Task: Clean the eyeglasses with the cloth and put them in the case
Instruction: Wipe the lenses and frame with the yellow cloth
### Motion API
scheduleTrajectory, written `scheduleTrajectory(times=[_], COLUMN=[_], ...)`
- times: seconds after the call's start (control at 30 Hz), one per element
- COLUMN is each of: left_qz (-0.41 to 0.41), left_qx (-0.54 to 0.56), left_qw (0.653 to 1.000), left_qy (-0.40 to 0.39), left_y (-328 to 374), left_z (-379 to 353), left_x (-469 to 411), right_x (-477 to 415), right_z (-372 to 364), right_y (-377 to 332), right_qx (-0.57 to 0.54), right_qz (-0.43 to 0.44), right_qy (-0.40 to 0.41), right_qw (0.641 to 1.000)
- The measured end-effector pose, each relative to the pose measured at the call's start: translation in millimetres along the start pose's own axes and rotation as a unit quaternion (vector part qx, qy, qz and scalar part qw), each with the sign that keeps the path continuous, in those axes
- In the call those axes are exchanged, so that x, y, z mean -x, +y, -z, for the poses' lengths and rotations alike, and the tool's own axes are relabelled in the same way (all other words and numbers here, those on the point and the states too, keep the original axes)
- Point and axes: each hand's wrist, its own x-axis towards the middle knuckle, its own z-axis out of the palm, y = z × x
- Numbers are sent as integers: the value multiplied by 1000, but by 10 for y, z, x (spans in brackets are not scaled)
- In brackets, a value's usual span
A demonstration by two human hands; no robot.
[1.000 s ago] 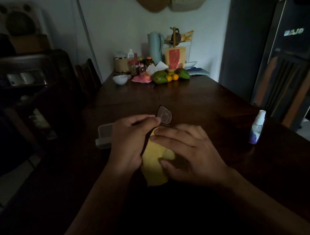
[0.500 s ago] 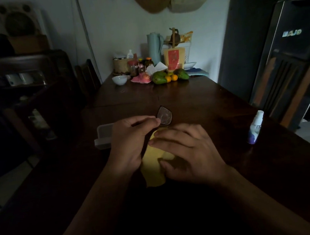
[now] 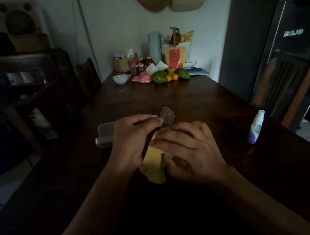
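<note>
Head view, from left to right: left of centre the pale case [image 3: 105, 134] sits on the dark table [image 3: 195, 95], partly hidden behind the left hand [image 3: 131, 139], whose curled fingers and thumb pinch the eyeglasses [image 3: 167, 115] at the rim, one lens showing just above centre of the frame. Below it the yellow cloth [image 3: 153, 166] hangs between both hands, gripped by the right hand [image 3: 188, 151] with fingers laid over it and thumb pressed beneath; whatever the cloth wraps is hidden. Toward the right edge a small spray bottle [image 3: 255, 128] stands upright, well apart from the hands.
</note>
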Motion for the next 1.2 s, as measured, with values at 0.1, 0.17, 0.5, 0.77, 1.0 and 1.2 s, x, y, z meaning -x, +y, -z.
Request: scheduleTrajectory(times=[0.1,0.17,0.5,0.77,1.0,1.2], left_qz=[-12,-14,-10,16,-2,-15], left_qx=[-16,-22,-10,19,10,-12], left_qw=[1000,1000,1000,1000,1000,1000], left_qy=[2,2,-3,-13,-8,-13], left_y=[-15,-17,-16,-33,-47,-57], left_z=[-1,3,-1,7,23,58], left_x=[0,2,6,0,-26,-51], right_x=[-9,-12,1,28,39,81], right_z=[3,2,24,15,-16,-20], right_y=[2,-16,41,32,53,165], right_qx=[28,24,24,-19,-54,-157], right_qz=[-35,-38,-7,30,35,11], right_qy=[6,8,17,18,3,19], right_qw=[999,999,1000,999,998,987])
